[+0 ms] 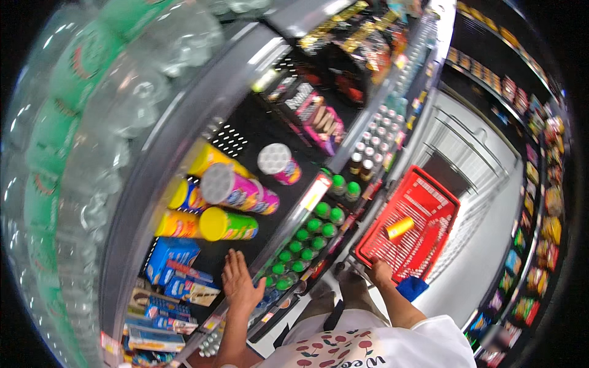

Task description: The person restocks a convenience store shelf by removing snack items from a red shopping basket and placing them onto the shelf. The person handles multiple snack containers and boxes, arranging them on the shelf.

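My left hand is raised over a dark shelf, fingers extended and nothing in it. Just beyond its fingertips lies a green snack canister with a yellow lid. Purple canisters with a pale lid and an orange canister lie around it; another purple canister stands apart. My right hand grips the near edge of a wire shopping cart, beside a red plastic basket. Its fingers partly hide whether it holds handle or basket rim. A yellow-orange canister lies tilted in the basket.
Boxed snacks fill the shelf's near end. Green-capped bottles stand in rows on a lower shelf. Large bottles with green labels line the upper left. Across the aisle floor runs another shelf of packaged snacks.
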Demonstrator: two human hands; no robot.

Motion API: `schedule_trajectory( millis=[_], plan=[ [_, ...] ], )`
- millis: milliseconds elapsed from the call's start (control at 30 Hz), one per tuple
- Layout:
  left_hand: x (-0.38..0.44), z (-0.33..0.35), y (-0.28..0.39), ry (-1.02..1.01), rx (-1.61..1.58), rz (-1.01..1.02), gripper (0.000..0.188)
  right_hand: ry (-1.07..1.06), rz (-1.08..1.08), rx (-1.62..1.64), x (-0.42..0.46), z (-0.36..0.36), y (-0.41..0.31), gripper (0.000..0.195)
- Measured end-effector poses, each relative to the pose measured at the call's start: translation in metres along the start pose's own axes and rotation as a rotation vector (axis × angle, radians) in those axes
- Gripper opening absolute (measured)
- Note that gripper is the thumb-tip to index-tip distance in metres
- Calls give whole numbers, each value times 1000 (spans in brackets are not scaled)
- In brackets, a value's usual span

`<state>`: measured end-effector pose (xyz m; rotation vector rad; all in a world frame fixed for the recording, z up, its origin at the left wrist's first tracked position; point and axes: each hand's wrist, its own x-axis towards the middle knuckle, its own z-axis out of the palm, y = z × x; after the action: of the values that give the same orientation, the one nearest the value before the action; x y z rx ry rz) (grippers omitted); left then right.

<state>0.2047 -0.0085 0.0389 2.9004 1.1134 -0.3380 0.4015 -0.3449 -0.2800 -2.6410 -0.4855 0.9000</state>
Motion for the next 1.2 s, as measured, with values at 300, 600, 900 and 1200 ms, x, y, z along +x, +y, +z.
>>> schedule_trajectory(
  millis=[300, 600, 900, 1200],
  plan=[
    [-2, 9, 0, 82, -67, -22, 112, 51, -148, 17, 11, 21, 27, 80],
    [0, 15, -1, 176, -183, -28, 99, 194, -711, 568, -66, -160, -202, 63],
    [34, -19, -15, 374, -830, -8, 81, 308, -1073, 549, -104, -204, -381, 87],
    [73, -17, 2, 445, -1215, -17, 57, 373, -1017, 604, -94, -186, -413, 91]
  ],
)
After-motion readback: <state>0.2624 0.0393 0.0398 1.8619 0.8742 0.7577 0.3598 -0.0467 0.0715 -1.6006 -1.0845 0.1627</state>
